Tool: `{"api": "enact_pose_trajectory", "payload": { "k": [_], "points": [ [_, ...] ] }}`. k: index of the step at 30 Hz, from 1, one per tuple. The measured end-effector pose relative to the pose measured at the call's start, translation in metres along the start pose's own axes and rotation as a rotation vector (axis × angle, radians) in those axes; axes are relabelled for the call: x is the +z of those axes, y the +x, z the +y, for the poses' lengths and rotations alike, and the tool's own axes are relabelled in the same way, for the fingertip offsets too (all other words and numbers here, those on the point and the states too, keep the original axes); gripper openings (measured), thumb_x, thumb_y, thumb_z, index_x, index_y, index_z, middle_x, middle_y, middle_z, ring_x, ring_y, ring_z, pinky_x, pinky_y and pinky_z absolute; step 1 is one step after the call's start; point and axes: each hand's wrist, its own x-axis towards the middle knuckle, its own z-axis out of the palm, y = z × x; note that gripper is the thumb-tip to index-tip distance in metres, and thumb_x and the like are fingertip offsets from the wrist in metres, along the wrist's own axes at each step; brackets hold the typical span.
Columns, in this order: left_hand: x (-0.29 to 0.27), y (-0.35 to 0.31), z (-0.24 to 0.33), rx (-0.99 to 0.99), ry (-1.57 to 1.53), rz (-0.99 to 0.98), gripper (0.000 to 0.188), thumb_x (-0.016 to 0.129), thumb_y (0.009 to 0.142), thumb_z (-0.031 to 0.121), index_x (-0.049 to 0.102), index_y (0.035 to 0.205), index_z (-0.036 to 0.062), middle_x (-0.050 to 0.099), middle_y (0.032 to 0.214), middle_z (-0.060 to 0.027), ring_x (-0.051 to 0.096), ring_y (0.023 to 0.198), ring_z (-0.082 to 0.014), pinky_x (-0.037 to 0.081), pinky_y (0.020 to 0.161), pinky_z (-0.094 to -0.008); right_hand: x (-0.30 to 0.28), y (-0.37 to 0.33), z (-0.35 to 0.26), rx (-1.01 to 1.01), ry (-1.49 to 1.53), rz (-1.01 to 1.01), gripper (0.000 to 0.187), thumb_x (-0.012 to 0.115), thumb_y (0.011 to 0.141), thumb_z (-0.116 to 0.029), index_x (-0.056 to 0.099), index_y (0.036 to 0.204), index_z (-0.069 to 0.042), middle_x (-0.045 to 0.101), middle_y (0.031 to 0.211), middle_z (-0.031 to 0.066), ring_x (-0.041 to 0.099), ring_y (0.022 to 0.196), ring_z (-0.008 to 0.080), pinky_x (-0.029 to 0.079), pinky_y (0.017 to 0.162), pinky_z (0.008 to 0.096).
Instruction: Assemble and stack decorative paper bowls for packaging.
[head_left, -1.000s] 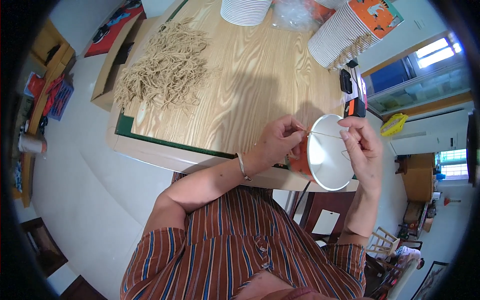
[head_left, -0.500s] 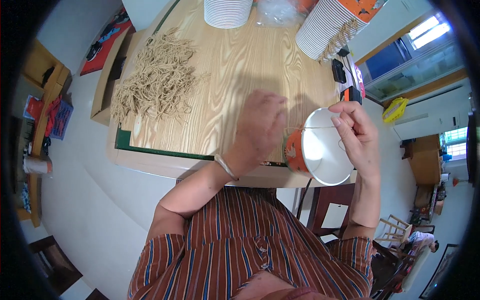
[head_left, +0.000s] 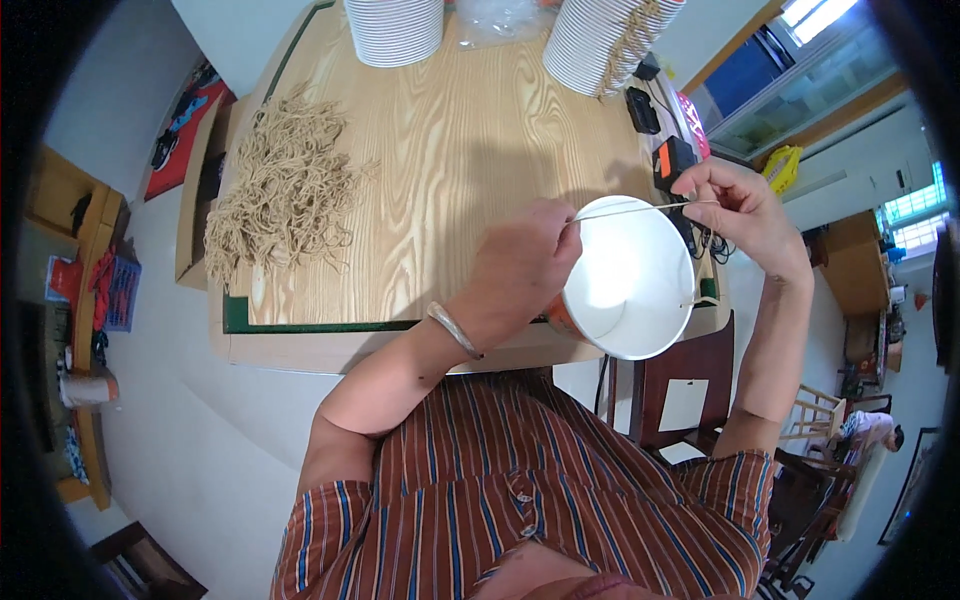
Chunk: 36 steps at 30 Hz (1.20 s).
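A paper tub (head_left: pixel 632 300), white inside with an orange printed outside, stands tilted toward me at the table's near right edge. Over its far rim runs a thin tan twine (head_left: pixel 630 209), drawn straight between my hands. My left hand (head_left: pixel 525 255), blurred and wearing a bangle on its wrist, is closed on the twine's left end beside the tub. To the tub's right, my right hand (head_left: pixel 738 212) pinches the other end between thumb and fingers. A short bit of twine (head_left: pixel 700 300) shows at the tub's lower right rim.
A heap of cut twine (head_left: pixel 285 190) lies on the left of the wooden table (head_left: pixel 440 180). One tub stack (head_left: pixel 395 32) and another (head_left: pixel 598 50), hung with twine, stand at the back around a clear plastic bag (head_left: pixel 500 22). Black devices (head_left: pixel 642 110) line the right edge.
My right hand has moved outward to the right, away from the tub's opening. My left hand has closed on the twine, now stretched across the rim. The tub's opening faces more upward, and the view has shifted.
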Motion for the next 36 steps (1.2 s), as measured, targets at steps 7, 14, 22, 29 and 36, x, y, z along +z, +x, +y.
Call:
{"api": "enact_pose_trajectory", "payload": {
  "k": [7,14,22,29,36],
  "points": [
    [0.001,0.006,0.008,0.021,0.062,0.003,0.009,0.061,0.086,0.01,0.062,0.085,0.0005,0.063,0.074,-0.0164,0.063,0.065,-0.0303,0.05,0.06,-0.0371,-0.002,0.002,0.043,0.091,-0.062,0.124,0.014,0.063,0.092,-0.014,0.062,0.082,-0.005,0.05,0.07,-0.0103,0.043,0.066,0.0002,0.037,0.057,0.0205],
    [0.001,0.008,0.004,0.019,-0.005,0.024,0.008,0.061,0.085,0.008,0.06,0.082,0.0002,0.06,0.066,-0.0147,0.06,0.057,-0.0236,0.047,0.056,-0.0353,0.031,0.01,0.093,0.296,0.285,-0.04,0.007,0.066,0.089,-0.012,0.069,0.088,-0.006,0.063,0.073,-0.0059,0.057,0.066,0.0016,0.048,0.057,0.0214],
    [0.001,0.016,-0.005,-0.064,-0.035,-0.053,0.017,0.056,0.089,0.011,0.058,0.076,-0.0011,0.056,0.062,-0.0129,0.055,0.053,-0.0155,0.043,0.05,-0.0314,0.051,-0.003,0.105,0.342,0.541,-0.019,0.023,0.072,0.083,-0.01,0.071,0.105,-0.002,0.07,0.09,-0.0001,0.062,0.075,0.0047,0.054,0.069,0.0224],
    [-0.003,0.007,-0.004,-0.177,-0.202,-0.08,0.02,0.057,0.094,0.016,0.059,0.086,-0.002,0.058,0.064,-0.0056,0.054,0.056,-0.0089,0.043,0.05,-0.026,0.04,-0.016,0.116,0.226,0.303,-0.024,0.017,0.065,0.089,-0.015,0.071,0.099,-0.002,0.066,0.079,-0.0031,0.057,0.067,0.0033,0.047,0.058,0.0204],
    [-0.017,-0.012,0.017,-0.212,-0.225,-0.137,0.026,0.062,0.092,0.022,0.055,0.101,-0.0013,0.056,0.065,-0.0099,0.054,0.057,-0.0175,0.045,0.055,-0.0322,0.019,-0.046,0.074,0.302,0.19,0.172,0.024,0.058,0.096,-0.029,0.064,0.088,-0.007,0.046,0.061,-0.0086,0.039,0.053,0.0009,0.031,0.046,0.019]
  ]
}}
